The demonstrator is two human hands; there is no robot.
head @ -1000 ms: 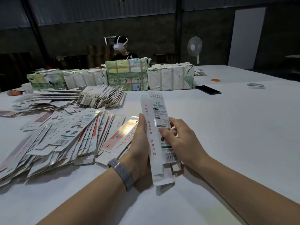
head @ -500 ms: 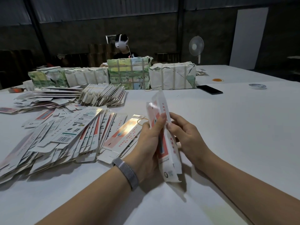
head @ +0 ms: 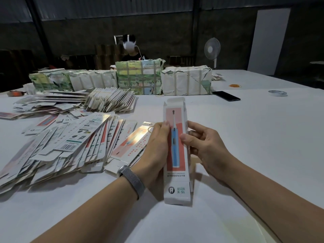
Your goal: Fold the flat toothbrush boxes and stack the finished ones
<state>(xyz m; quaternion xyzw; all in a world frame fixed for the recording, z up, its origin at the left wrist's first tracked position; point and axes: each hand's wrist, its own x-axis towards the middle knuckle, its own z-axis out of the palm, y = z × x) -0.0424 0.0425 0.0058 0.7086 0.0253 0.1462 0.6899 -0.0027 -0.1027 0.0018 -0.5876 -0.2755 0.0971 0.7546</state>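
While both hands grip the toothbrush box (head: pixel 176 151), left hand (head: pixel 156 151) and right hand (head: pixel 206 146) hide its sides (fingertips behind unseen).

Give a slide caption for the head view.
Both hands, left and right, hold a toothbrush box upright over the white table.

Packing workshop, corrugated metal wall (head: pixel 105 7), wrapped bundles (head: pixel 186 79), flat boxes (head: pixel 70 142)

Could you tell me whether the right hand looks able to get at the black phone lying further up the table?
Probably yes: bare table lies between the right hand and the phone, though the hand holds the box.
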